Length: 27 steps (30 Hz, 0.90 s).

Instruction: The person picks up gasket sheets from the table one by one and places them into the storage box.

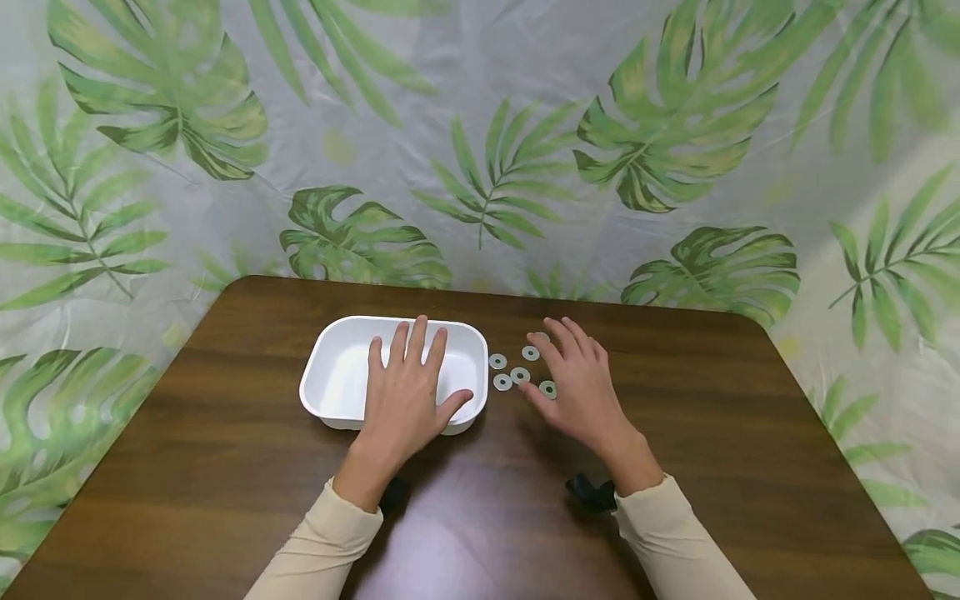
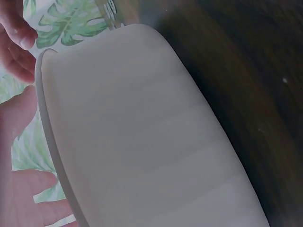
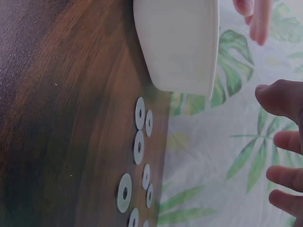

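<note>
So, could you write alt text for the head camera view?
A person's left hand spreads above a white rectangular tray; the right hand hovers near metal washers beside the tray. The dark wood-grain table stands before a leaf-print backdrop.

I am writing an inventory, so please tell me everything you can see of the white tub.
The tub looks like plastic: white, rectangular with rounded corners, a thin rim and tapering walls. It stands open side up on the table, beside the washers. The left hand spreads over it; whether they touch is unclear.
</note>
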Motion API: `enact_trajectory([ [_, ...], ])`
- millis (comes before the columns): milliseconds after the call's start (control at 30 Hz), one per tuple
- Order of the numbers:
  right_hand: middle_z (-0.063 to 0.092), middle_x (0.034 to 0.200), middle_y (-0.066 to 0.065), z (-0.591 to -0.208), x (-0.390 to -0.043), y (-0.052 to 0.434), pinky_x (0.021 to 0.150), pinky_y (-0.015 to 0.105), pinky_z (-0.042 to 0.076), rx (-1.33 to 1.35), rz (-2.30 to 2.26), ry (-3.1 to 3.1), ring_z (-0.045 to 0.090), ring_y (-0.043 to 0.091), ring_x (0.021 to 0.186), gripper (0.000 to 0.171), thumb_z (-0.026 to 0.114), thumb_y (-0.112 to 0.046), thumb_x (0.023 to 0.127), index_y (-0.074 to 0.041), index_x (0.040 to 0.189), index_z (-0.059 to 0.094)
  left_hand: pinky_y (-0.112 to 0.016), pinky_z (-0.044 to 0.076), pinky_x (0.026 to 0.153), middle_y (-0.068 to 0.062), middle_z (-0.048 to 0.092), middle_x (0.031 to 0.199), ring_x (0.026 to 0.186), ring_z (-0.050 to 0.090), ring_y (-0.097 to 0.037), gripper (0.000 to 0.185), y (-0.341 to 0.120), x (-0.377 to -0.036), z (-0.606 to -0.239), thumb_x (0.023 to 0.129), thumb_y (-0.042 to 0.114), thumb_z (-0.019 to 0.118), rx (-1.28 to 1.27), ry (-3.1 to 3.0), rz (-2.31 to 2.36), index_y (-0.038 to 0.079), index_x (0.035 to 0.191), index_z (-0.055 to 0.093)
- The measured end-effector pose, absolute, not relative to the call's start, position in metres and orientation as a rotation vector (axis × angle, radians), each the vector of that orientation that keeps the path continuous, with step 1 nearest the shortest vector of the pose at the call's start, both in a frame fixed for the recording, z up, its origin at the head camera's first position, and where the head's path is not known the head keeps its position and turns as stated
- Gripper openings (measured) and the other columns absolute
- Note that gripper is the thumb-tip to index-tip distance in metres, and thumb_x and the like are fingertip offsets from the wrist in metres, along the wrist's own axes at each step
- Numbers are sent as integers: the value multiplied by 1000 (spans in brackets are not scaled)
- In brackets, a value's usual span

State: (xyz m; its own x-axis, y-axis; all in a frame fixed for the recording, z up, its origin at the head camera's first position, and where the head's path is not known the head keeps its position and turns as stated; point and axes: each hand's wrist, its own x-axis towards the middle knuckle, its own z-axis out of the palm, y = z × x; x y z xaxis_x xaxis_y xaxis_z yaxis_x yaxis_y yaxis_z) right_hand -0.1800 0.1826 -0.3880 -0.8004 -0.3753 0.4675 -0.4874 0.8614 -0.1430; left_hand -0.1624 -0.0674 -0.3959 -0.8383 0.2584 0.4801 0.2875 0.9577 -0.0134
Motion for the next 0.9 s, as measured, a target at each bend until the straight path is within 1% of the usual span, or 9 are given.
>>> enact_trajectory([
  [200,45,150,17,-383,-181,184,101,68,35,607,346,-2623,35,38,142,59,78,-37,83,-13,133,58,-62,30,109,-19,43,153,140,41,-39,90,-67,-164,-393,80,67,68,-401,-2614,-87,11,147,46],
  [300,46,149,17,-382,-180,186,101,67,37,619,367,-2630,37,39,141,57,77,-36,84,-13,133,58,-62,31,109,-19,43,153,139,41,-38,87,-67,-165,-394,81,64,69,-407,-2614,-92,10,146,47],
  [433,56,140,16,-381,-179,187,99,61,43,666,488,-2600,47,38,134,49,77,-29,85,-9,127,63,-61,34,107,-17,46,151,136,44,-36,78,-69,-165,-395,82,53,73,-455,-2578,-95,10,143,50],
  [533,62,133,16,-379,-177,187,98,56,46,704,614,-2574,54,36,126,40,78,-22,85,-5,119,67,-59,37,105,-15,52,146,131,50,-34,70,-72,-163,-394,82,42,78,-530,-2507,-144,9,138,54],
  [600,65,130,15,-379,-175,186,100,54,45,722,685,-2566,57,34,124,35,78,-19,85,-4,115,69,-57,40,103,-14,57,140,126,54,-33,65,-76,-161,-393,81,35,80,-589,-2463,-208,8,135,57],
  [700,67,126,13,-379,-174,186,102,54,45,737,746,-2560,60,31,120,33,79,-16,84,-5,114,68,-55,43,100,-13,63,133,122,58,-32,57,-83,-155,-391,81,29,80,-679,-2431,-331,7,130,61],
  [767,68,123,12,-379,-174,186,104,53,44,749,775,-2553,61,29,117,33,79,-14,84,-5,114,68,-53,43,100,-12,63,132,121,59,-31,55,-88,-152,-387,81,27,80,-724,-2436,-404,7,129,62],
  [900,70,120,10,-380,-174,189,99,50,48,756,780,-2572,63,29,114,33,78,-14,85,-6,115,68,-52,44,101,-12,63,132,122,59,-31,53,-100,-147,-379,83,26,79,-783,-2467,-489,6,130,62],
])
